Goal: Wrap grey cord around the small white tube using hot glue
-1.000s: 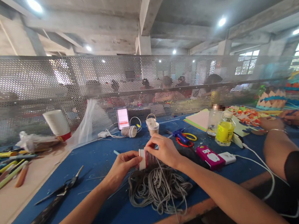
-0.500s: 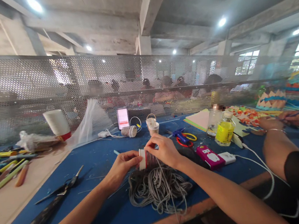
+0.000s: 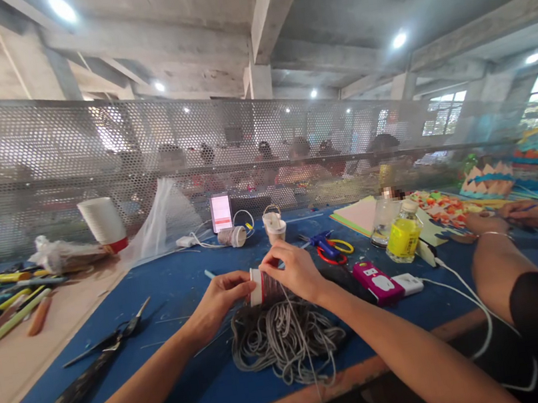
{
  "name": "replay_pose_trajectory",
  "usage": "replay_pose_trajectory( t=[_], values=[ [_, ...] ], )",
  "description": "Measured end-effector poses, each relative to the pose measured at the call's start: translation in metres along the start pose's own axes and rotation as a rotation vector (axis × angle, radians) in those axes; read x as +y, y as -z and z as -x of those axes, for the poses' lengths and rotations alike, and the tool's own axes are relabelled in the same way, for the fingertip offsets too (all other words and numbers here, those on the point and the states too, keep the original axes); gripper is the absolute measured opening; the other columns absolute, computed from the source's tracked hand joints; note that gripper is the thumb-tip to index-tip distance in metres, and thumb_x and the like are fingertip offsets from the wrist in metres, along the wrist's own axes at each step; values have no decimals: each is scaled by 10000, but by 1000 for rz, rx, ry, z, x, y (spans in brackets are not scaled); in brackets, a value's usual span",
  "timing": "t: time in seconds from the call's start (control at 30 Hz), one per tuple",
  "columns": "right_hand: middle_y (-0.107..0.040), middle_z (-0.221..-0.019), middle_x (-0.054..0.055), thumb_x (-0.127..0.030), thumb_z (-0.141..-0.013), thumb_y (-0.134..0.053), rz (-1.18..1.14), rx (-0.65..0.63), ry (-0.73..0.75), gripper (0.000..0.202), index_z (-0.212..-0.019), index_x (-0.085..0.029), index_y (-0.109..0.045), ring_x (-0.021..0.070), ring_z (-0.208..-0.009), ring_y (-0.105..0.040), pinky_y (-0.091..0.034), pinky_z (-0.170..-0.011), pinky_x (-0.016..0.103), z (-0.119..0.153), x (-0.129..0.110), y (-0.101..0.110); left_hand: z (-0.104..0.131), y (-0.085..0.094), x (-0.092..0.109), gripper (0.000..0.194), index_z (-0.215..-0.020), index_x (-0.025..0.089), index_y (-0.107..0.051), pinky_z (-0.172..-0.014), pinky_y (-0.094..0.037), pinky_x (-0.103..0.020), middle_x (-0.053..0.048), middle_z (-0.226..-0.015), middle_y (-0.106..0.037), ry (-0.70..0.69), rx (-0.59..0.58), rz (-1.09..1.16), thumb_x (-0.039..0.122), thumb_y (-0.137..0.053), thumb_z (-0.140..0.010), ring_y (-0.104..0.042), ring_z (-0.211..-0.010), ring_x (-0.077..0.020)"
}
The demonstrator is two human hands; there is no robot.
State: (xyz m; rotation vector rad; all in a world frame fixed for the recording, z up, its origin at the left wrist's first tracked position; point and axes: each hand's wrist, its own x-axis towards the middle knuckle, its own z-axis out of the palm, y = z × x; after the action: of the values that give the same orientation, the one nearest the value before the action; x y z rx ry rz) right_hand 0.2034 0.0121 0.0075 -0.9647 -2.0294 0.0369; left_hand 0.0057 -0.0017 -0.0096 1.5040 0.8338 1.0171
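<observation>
Head view: The left hand (image 3: 225, 295) grips one paper cup (image 3: 271, 290) at the far edge of one grey cord heap (image 3: 288, 347); the right hand (image 3: 295, 270) pinches a strand (image 3: 288, 298) against it.
The cup looks light and crushable, best held by its rim (image 3: 256, 287); the cord, soft and limp. Nearby: two small containers (image 3: 277, 231), one glue gun (image 3: 325, 245).

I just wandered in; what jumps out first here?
Probably the tangle of grey cord at the near edge of the blue table. Just above it, the left hand and right hand meet at a white-and-red piece. Off right, a bright yellow bottle stands beyond a magenta case.
</observation>
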Motion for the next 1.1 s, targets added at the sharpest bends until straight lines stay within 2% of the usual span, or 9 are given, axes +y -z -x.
replay_pose_trajectory(
  t=[0.5, 0.8, 0.93, 1.1],
  values=[
    [-595, -822, -15, -279, -867, -599, -32, -11, -10, 112, -784, -207, -624, 100, -732, -567, -410, -701, 202, 0, 5, -6, 0, 3, -3, 138, -773, 149, -707, -637, -377, -232, -8, -674, -614, 13, -16, 47, 283, -676, -782, -506, -637, -117],
    [-609, -818, 1, -309, -866, -604, -138, 9, 7, 144, -825, -193, -677, 107, -735, -569, -421, -728, 211, -1, 13, -9, -1, -1, -3, 122, -744, 139, -699, -637, -416, -225, -26, -715, -635, 42, -36, 174, 259, -703, -760, -543, -639, -117],
    [-629, -846, 25, -346, -913, -532, -216, 25, 24, 237, -874, -185, -702, 127, -812, -583, -424, -787, 227, -3, 11, -4, -2, 0, -3, 115, -733, 132, -692, -659, -445, -227, -27, -711, -631, 56, -43, 256, 242, -712, -757, -568, -647, -117],
    [-646, -919, 41, -397, -961, -418, -277, 44, -37, 346, -946, -185, -692, 140, -899, -594, -417, -837, 237, -4, 12, 1, -4, 3, -3, 104, -747, 124, -696, -689, -477, -233, -39, -747, -654, 46, -33, 330, 226, -712, -757, -597, -671, -122]
  ],
)
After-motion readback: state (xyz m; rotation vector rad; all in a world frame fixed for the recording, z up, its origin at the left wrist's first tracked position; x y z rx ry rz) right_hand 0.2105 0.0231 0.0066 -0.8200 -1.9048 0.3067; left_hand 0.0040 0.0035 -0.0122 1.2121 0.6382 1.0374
